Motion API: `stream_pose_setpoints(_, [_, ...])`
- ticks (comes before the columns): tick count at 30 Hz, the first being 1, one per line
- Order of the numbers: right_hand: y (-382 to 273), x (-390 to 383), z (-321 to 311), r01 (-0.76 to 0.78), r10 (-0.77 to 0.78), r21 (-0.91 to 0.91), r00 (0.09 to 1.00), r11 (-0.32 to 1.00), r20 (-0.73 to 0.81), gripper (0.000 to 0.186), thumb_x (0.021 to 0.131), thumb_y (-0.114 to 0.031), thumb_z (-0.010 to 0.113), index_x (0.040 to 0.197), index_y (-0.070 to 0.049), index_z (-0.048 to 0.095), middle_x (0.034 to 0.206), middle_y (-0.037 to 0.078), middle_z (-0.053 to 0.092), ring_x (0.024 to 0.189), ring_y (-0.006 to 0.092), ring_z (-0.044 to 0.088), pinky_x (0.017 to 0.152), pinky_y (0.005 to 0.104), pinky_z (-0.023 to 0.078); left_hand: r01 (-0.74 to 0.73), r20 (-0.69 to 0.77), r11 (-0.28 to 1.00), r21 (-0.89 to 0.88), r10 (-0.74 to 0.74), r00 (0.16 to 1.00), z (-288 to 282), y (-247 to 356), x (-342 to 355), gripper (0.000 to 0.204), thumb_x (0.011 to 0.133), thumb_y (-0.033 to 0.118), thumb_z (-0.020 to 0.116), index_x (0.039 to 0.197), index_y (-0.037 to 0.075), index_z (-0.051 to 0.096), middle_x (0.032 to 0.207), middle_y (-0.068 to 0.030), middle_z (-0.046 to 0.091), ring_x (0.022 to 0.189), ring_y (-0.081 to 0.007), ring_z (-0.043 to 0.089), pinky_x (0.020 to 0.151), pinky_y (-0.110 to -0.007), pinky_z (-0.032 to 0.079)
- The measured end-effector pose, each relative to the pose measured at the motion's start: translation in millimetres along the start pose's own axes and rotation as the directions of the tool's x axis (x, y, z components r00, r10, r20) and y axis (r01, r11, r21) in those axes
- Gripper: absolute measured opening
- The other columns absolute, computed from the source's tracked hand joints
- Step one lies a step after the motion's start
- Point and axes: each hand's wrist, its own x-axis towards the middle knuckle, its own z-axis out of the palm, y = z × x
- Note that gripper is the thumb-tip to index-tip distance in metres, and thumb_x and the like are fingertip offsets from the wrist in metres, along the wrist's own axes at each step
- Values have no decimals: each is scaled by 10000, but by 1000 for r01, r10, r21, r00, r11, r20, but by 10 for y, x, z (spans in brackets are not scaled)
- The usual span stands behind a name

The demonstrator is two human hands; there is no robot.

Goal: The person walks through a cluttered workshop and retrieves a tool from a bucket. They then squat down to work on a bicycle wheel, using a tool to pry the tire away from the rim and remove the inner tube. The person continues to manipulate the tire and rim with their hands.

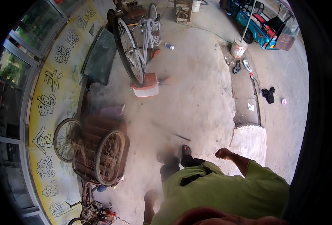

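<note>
My right hand (pixel 223 153) is held out to my right over the concrete, its fingers curled closed. A small thin thing pokes out at the fingertips; I cannot make out what it is. My left hand (pixel 150 195) hangs low at my left side, smeared, so its fingers do not show clearly. Nearest to it lies a tipped-over cargo tricycle (pixel 93 148) with a brown slatted bed and two spoked wheels facing up. A thin dark rod (pixel 177 135) lies on the ground just ahead of my feet.
Farther ahead, a silver bicycle (pixel 146 41) stands upside down beside an orange-and-white box (pixel 147 87). A dark glass pane (pixel 99 56) leans at the left by a yellow banner (pixel 53 97). A pole in a concrete-filled bucket (pixel 238 48) and a blue motor tricycle (pixel 254 26) stand far right.
</note>
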Motion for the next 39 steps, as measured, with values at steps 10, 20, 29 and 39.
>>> stream_pose_setpoints(10, [-245, 117, -78, 5, -4, 64, 1000, 998, -20, 180, 823, -47, 725, 1000, -39, 749, 856, 92, 728, 727, 148, 663, 644, 299, 531, 125, -150, 981, -149, -147, 978, 301, 608, -210, 342, 930, 256, 615, 1235, 104, 584, 1072, -95, 661, 925, -254, 662, 769, -418, 513])
stream_pose_setpoints(20, [-122, 162, -68, 15, -13, 127, 1000, 992, -19, 237, 804, -120, 759, 1021, -26, 735, 798, 65, 705, 691, 130, 632, 576, 283, 487, 90, -87, 983, -158, -105, 991, 314, 546, -293, 334, 966, 280, 583, 1249, 104, 551, 1136, -139, 637, 979, -308, 650, 831, -453, 518])
stream_pose_setpoints(29, [-261, 121, -435, 15, -15, 4, 999, 1000, -42, 178, 823, -43, 722, 999, -23, 736, 804, 81, 702, 667, 154, 620, 594, 306, 505, 29, -285, 998, -53, -43, 958, -504, 1343, -500, 518, 938, 450, 583, 1307, 94, 511, 1250, -147, 606, 1083, -322, 627, 839, -478, 488])
stream_pose_setpoints(39, [-3286, 289, -883, 664, -717, -340, 695, 666, -47, 191, 874, -80, 608, 1041, -60, 699, 1111, 105, 671, 1027, 254, 631, 886, 368, 507, -806, 96, 462, 369, 844, 528, 21, 5530, -1233, 564, 1024, 366, 415, 1504, 74, 363, 1513, -106, 418, 1407, -259, 380, 1155, -407, 273])
